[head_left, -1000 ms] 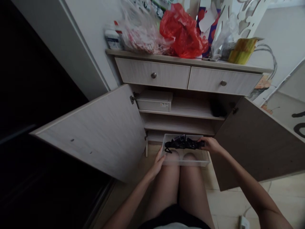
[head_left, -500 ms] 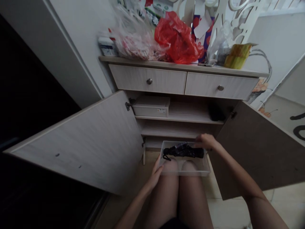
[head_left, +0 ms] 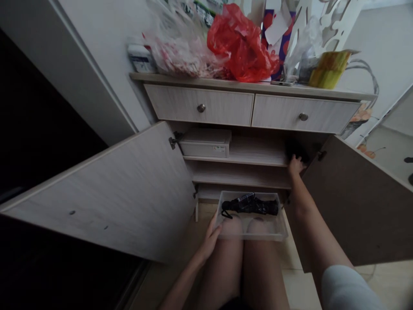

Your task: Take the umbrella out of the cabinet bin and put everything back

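Note:
My left hand [head_left: 211, 237] grips the left side of a clear plastic box [head_left: 258, 236], which rests on my knees. A black folded umbrella [head_left: 250, 204] with a checked pattern and a wrist loop lies along the far side inside it. Stretched into the right end of the cabinet's upper shelf [head_left: 258, 150], my right hand [head_left: 296, 165] has its fingers closed at the lower edge of a black object [head_left: 296, 148]. Shadow hides what kind of thing that is, and the fingertips are partly hidden against it.
The left door [head_left: 122, 193] and right door [head_left: 351, 202] stand wide at my sides. A pale box [head_left: 204, 143] sits on the upper shelf's left. Above are two closed drawers [head_left: 200, 101]. A red plastic bag [head_left: 240, 47], clear bags and a white bottle [head_left: 141, 58] crowd the cabinet top.
My right hand has left the plastic box beside the umbrella and moved up and right to the black object on the shelf. My left hand keeps its hold on the box.

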`<move>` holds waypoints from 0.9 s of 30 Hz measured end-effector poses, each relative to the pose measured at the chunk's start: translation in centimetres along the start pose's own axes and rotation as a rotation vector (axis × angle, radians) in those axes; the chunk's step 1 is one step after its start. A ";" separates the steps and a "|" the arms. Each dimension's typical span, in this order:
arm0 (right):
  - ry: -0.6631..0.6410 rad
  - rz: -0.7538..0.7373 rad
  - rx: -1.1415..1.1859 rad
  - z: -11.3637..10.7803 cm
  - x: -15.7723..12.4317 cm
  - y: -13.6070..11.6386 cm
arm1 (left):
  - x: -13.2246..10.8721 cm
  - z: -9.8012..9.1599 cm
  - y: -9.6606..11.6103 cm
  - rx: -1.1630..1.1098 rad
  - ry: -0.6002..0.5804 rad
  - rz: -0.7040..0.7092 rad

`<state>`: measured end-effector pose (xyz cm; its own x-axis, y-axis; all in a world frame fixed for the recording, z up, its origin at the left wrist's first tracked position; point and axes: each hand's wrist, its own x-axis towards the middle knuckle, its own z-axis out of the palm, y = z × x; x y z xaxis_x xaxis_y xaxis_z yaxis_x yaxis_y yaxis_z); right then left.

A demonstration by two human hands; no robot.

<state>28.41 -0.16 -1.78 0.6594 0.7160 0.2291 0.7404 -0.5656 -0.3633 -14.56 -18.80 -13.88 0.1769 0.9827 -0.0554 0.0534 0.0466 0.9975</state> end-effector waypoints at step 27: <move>-0.615 -0.106 1.028 -8.6 -15.4 9.1 | 0.2 0.1 -0.5 0.013 0.008 0.037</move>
<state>26.09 -19.88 -0.85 0.2213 0.9730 -0.0661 0.1524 -0.1015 -0.9831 -14.45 -18.65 -14.41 0.1714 0.9850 -0.0177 0.0600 0.0075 0.9982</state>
